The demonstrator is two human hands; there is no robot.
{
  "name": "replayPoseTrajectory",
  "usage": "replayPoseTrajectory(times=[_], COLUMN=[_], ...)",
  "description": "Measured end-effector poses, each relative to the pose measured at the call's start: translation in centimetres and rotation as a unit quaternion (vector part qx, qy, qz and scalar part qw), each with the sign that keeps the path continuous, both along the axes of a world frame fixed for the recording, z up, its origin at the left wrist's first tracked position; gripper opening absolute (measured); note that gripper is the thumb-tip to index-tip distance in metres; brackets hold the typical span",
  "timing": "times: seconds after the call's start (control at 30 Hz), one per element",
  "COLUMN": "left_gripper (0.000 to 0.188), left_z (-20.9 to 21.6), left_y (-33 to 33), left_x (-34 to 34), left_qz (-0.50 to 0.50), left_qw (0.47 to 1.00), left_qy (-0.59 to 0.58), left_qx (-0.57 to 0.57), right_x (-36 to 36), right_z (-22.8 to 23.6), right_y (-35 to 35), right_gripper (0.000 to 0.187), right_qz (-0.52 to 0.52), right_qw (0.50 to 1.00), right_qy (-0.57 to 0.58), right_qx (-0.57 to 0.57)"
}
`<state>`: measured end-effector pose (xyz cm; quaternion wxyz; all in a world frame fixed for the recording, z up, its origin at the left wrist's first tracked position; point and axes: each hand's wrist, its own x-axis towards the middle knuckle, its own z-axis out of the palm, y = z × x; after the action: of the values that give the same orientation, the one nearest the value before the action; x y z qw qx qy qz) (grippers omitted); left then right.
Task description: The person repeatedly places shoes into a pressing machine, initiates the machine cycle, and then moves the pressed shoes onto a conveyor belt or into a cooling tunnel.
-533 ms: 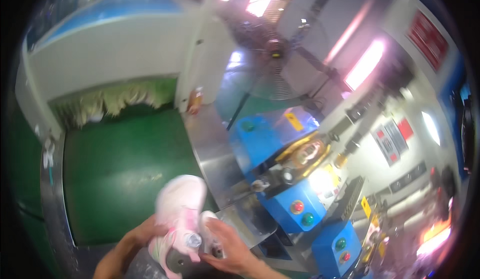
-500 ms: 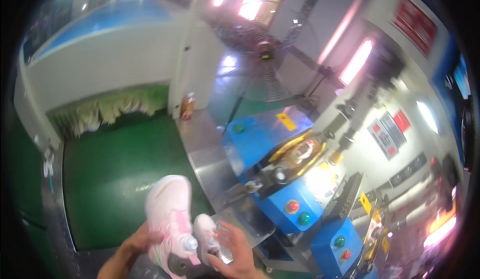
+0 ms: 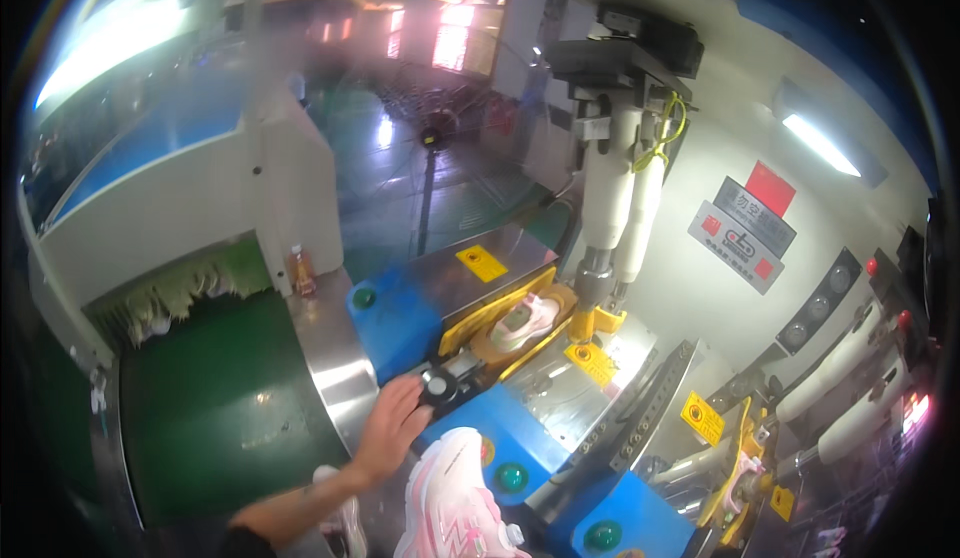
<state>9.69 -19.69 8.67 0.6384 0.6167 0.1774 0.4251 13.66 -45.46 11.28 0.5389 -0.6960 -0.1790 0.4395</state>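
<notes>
In the lower middle of the frame, a pink shoe [image 3: 448, 498] is standing toe-up, its pale upper fading from near-white to stronger pink, with pink stripes showing on the side and a scalloped white sole edging its left. The lower frame edge is cutting off its heel end.

The left forearm [image 3: 305, 508] is slanting up from the lower left, and the left hand [image 3: 392, 423] is reaching right, its fingers bending together against a black knob [image 3: 438, 386] near the center; whether they are gripping it, I cannot tell. The right hand is falling outside the view, so I cannot tell its state.

Four shoes are showing in all: the pink one, a partly hidden shoe [image 3: 352, 530] behind the forearm, a clamped shoe [image 3: 530, 320] right of center and a far shoe [image 3: 742, 480] at lower right. Three green buttons [image 3: 512, 476] and one bottle [image 3: 300, 270] are also showing.
</notes>
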Motion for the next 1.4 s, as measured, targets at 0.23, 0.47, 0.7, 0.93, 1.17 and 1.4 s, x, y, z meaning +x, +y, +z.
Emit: replayPoseTrajectory(times=[0.23, 0.47, 0.7, 0.93, 1.17, 1.4], left_gripper=[0.069, 0.048, 0.053, 0.057, 0.050, 0.041], left_z=[-4.4, -3.7, 1.7, -6.6, -12.1, -6.8], left_y=[15.6, 21.0, 19.5, 16.2, 2.7, 5.2], left_x=[23.4, 26.7, 4.7, -16.0, -25.0, -19.2], left_qz=[-0.053, -0.158, -0.211, 0.099, 0.355, 0.259], left_qw=[0.893, 0.950, 0.924, 0.925, 0.867, 0.933], left_qy=[0.278, 0.193, -0.082, -0.179, 0.069, 0.240], left_qx=[0.350, 0.189, -0.309, -0.321, -0.344, -0.067], right_x=[1.6, 1.4, 8.3, 30.5, 27.8, 29.6], right_z=[1.4, 0.3, 5.6, -5.1, -10.5, -7.5], right_y=[2.6, 7.2, 15.9, 30.2, 32.0, 34.3], right_gripper=[0.053, 0.049, 0.051, 0.039, 0.055, 0.054], right_qz=[-0.089, -0.144, -0.235, -0.202, -0.249, -0.274], right_qw=[0.988, 0.968, 0.965, 0.970, 0.831, 0.796], right_qy=[-0.023, -0.117, 0.083, -0.121, -0.496, -0.536], right_qx=[-0.126, -0.166, -0.086, 0.064, -0.043, -0.066])
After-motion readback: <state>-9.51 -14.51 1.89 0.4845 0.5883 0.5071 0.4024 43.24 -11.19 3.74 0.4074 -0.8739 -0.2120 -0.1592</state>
